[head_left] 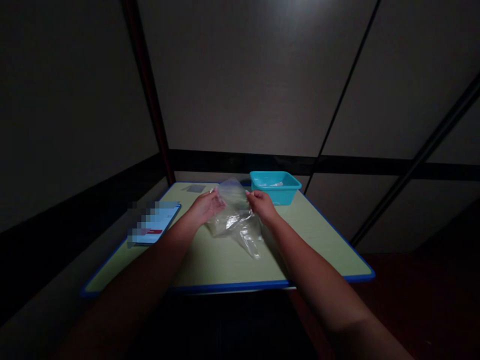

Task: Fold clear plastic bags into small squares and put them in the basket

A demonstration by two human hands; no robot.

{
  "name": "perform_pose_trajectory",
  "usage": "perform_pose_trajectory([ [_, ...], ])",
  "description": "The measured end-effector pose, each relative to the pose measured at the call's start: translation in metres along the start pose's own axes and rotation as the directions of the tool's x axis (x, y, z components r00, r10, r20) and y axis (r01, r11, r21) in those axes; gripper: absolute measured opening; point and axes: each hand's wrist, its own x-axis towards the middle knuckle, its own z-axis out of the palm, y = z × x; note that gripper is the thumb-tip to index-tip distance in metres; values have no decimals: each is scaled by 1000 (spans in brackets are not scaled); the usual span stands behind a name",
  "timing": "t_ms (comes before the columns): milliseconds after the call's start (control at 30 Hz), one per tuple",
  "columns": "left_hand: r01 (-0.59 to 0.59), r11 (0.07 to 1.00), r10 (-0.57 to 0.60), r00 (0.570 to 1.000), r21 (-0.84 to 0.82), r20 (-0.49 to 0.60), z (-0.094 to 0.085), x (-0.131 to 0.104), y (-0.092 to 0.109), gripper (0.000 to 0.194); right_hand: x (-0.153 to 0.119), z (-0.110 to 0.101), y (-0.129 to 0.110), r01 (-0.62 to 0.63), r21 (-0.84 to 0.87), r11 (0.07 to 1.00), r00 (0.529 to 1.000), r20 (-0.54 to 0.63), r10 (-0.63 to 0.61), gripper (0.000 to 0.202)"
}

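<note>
Between my two hands a thin, clear plastic bag [234,220] is held up over the table, crumpled and shiny. One narrow end of it hangs down toward the table's front edge. My left hand [207,206] grips its left side, with the fingers partly behind the see-through film. At the bag's upper right, my right hand [261,204] pinches the edge between thumb and fingers. Whether anything is inside the bag I cannot tell.
A turquoise plastic basket [281,195] stands at the table's back right, with some clear plastic inside. On the left lies a tablet-like screen [159,225], partly blurred out. A flat grey piece [195,188] rests at the back left. The pale table [225,270] has a blue rim; panelled walls surround it.
</note>
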Motion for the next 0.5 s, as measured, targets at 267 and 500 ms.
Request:
perform_pose_trajectory([
  [267, -107, 981, 138, 972, 164, -192, -8, 7, 0, 23, 3, -5, 10, 32, -592, 806, 999, 50, -3, 29],
  [500, 1, 979, -3, 1000, 202, 12, 4, -8, 2, 15, -2, 2, 1, -52, -175, 983, 999, 1, 53, 36],
])
